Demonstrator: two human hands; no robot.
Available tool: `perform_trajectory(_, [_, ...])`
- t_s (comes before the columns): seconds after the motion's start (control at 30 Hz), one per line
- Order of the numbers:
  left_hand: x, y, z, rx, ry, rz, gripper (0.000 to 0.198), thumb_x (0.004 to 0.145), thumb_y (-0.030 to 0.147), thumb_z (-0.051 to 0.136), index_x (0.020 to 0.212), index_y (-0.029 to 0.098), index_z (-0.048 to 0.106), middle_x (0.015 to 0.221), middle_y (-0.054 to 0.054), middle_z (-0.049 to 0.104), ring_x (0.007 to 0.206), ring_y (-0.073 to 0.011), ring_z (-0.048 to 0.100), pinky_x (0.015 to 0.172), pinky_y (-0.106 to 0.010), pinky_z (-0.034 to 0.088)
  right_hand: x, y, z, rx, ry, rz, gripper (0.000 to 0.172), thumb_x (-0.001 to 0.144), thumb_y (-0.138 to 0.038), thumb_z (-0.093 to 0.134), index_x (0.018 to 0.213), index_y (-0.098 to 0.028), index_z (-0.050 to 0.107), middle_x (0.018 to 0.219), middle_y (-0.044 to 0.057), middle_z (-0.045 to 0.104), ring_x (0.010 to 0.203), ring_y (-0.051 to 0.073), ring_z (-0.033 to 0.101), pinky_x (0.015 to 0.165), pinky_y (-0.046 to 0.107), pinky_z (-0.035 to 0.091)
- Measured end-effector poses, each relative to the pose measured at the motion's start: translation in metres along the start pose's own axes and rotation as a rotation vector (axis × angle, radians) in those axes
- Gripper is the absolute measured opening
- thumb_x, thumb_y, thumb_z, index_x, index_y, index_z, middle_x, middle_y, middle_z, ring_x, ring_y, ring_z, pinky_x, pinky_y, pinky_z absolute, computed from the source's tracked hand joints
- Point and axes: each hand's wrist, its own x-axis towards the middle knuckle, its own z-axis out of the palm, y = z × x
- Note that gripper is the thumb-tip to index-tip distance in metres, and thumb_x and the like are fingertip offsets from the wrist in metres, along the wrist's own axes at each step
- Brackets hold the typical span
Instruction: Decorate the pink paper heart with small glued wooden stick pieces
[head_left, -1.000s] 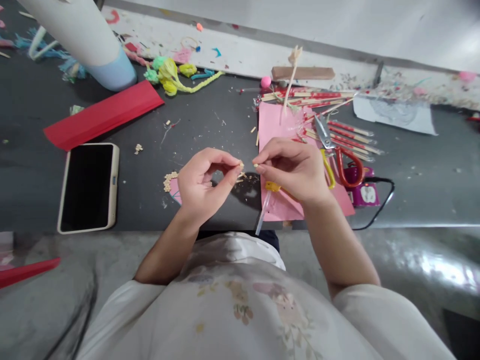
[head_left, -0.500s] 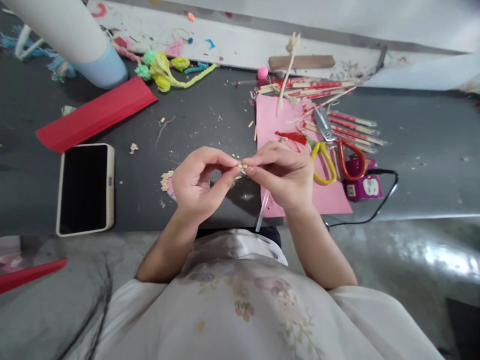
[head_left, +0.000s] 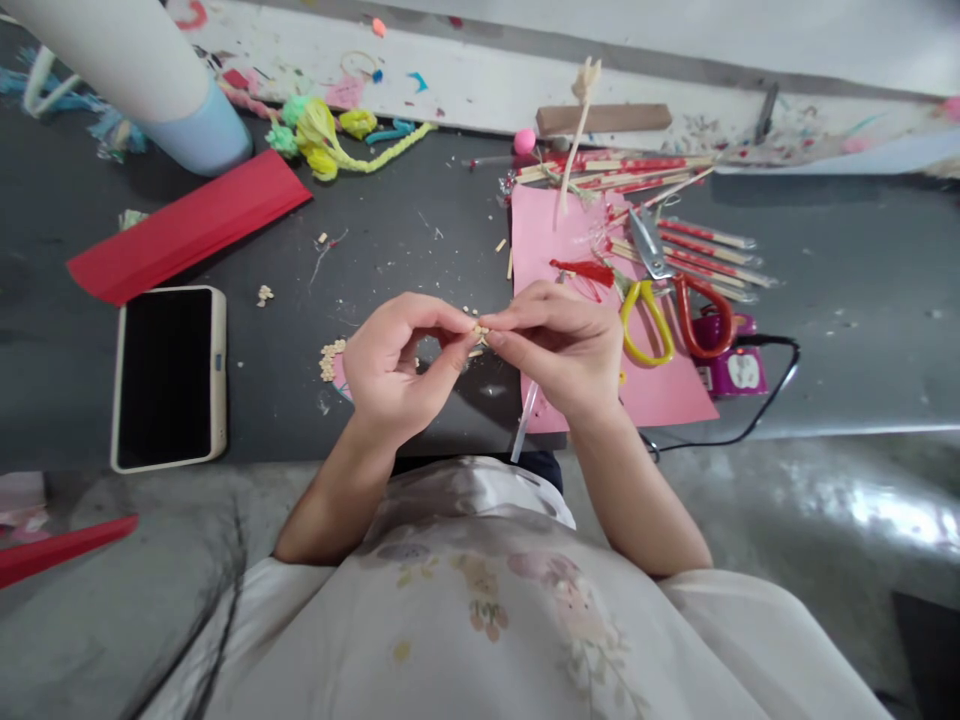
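Observation:
Between the fingertips of both hands is a small cluster of pale, wood-coloured bits [head_left: 481, 333], too small to name exactly. My left hand [head_left: 409, 365] pinches it from the left with thumb and forefinger. From the right, my right hand [head_left: 559, 345] pinches the same cluster, its fingertips almost touching the left ones. Left of my left hand lies a pile of similar pale bits [head_left: 331, 360], beside a pink piece [head_left: 341, 378] partly hidden by the hand. A clear stick [head_left: 525, 422] lies below my right hand.
Scissors [head_left: 651, 245] lie on pink paper [head_left: 540, 240] at the right, near red-wrapped sticks [head_left: 705, 235] and a purple box with a black cable [head_left: 739, 370]. At the left are a phone [head_left: 166, 380], a folded red paper [head_left: 191, 225], a bottle [head_left: 199, 130] and yellow yarn [head_left: 319, 140].
The pinched bits sit closer together between my fingertips, and my right hand has shifted slightly left. The pink paper's lower right corner has moved a little to the right.

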Motion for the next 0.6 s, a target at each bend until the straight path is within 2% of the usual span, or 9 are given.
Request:
perform_trajectory(0.17, [-0.0007,-0.0003,0.0005,0.03,0.013,-0.007,0.012,0.081,0.018,0.074,0.088,0.024,0.068,0.079,0.002,0.069,0.071,-0.0095,0.064,0.062,-0.026,0.053,-0.0007,0.0035,-0.0009,-0.066,0.008,0.017,0.009,0.075,-0.027,0.079,0.084,-0.028,0.08,0.073,-0.001,0.065,0.065,0.01,0.056,0.054,0.025,0.046])
perform_trajectory(0.33, [0.0,-0.0001,0.0004,0.055,0.01,0.025,0.012,0.081,0.016,0.074,0.088,0.024,0.067,0.08,0.002,0.069,0.071,-0.0086,0.064,0.062,-0.027,0.053,-0.001,0.0048,-0.0022,-0.06,0.012,0.009,0.013,0.076,-0.025,0.079,0.088,-0.027,0.079,0.074,0.0,0.067,0.067,0.011,0.058,0.059,0.027,0.05])
perform_trajectory(0.6, [-0.0017,0.0012,0.0,0.123,-0.026,0.051,0.017,0.081,0.012,0.071,0.09,0.026,0.066,0.081,0.001,0.071,0.072,-0.0119,0.065,0.065,-0.029,0.054,0.0008,0.0038,-0.0028,-0.091,-0.011,-0.035,0.003,0.078,-0.023,0.077,0.081,-0.023,0.075,0.075,0.0,0.07,0.069,0.012,0.06,0.06,0.026,0.049])
